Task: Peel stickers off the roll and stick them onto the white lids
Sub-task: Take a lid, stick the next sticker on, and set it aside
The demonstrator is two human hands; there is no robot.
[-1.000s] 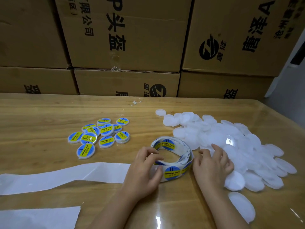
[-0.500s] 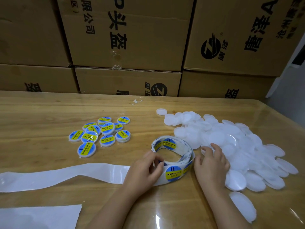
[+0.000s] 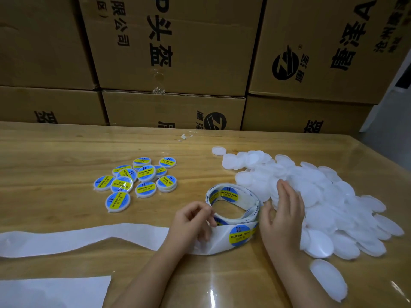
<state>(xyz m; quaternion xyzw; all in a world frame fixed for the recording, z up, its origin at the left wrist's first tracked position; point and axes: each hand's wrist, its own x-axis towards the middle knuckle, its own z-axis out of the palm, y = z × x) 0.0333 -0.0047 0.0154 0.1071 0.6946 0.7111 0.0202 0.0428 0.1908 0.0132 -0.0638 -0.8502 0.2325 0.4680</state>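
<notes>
1. L hand [image 3: 193, 221]: near centre, fingers curled, tips at the near-left edge of the sticker roll [image 3: 233, 203], where the backing strip [image 3: 77, 238] leaves it. Thumb + index tips are close together at that edge; can't tell if they pinch a sticker, the strip or nothing.
2. R hand [image 3: 282, 216]: just right of the roll, fingers straight and together, palm turned left, grasping nothing. Fingertips lie over the near-left part of the white lids [image 3: 322, 196]; thumb is close to the roll's right wall.
3. Roll: lies flat on the table [image 3: 55, 152] betw. both hands, loosely wound, hollow in the middle. One blue/yellow sticker [image 3: 240, 235] shows on its near outer wrap, another on the far inner side.
4. Strip: bare white, runs from the roll under the L hand and off to the left edge.
5. Plain lids: big overlapping heap on the right, from mid-table to near. One lone lid [image 3: 329, 278] sits nearer, apart from the heap.
6. Labelled lids [image 3: 138, 181]: cluster left of the roll, well apart from it, some overlapping.
7. White sheet [image 3: 51, 292] at near-left corner.
8. Cardboard boxes [image 3: 178, 52] stacked behind the table's far edge.
</notes>
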